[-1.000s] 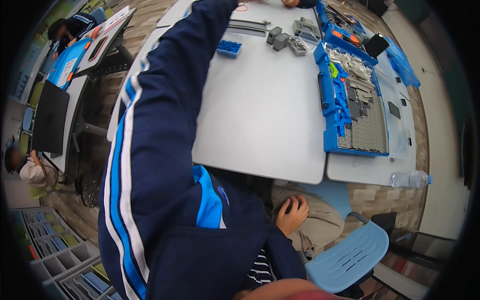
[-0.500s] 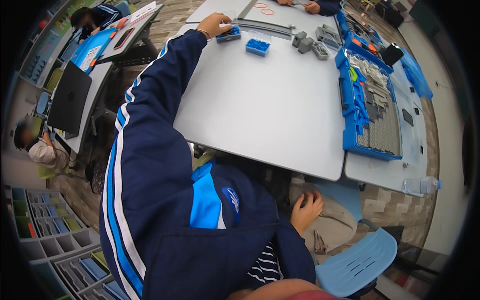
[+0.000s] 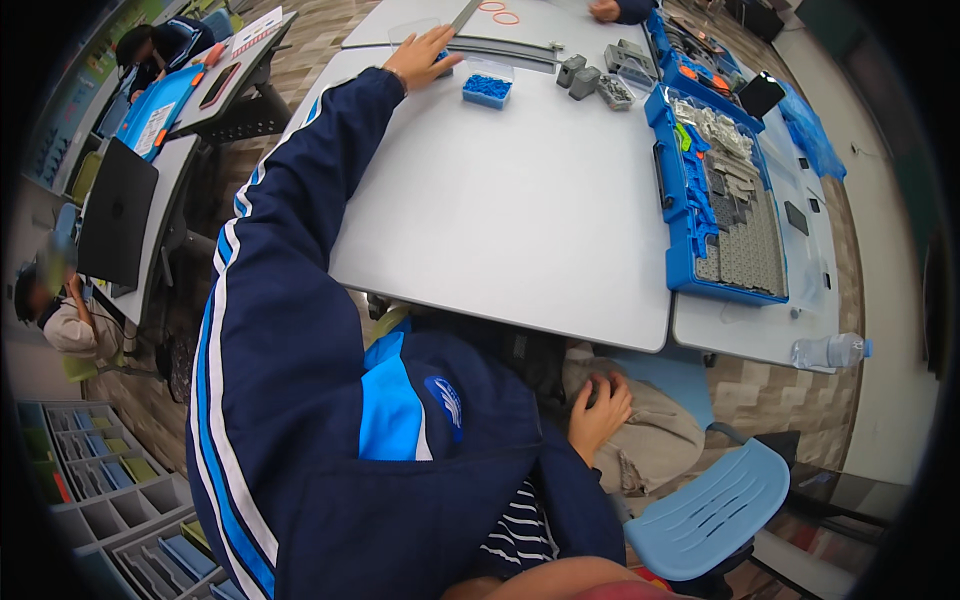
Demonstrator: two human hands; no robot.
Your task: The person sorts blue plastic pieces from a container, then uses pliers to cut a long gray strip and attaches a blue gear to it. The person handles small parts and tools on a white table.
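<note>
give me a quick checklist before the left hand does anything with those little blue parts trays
1. Left hand at a small tray: ok, its fingers cover one at the table's far edge.
2. Grip on that tray: cannot tell, it is hidden.
3. Second tray of blue parts within reach: ok, just right of the hand.
4. Right hand free: ok, resting on the lap.
5. Table bare between the body and trays: ok.

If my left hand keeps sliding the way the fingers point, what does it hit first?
Probably the long grey strip lying across the table just beyond the left hand. The fingers point up and right toward it; the blue-filled tray sits off to the side. Depth is uncertain.
</note>
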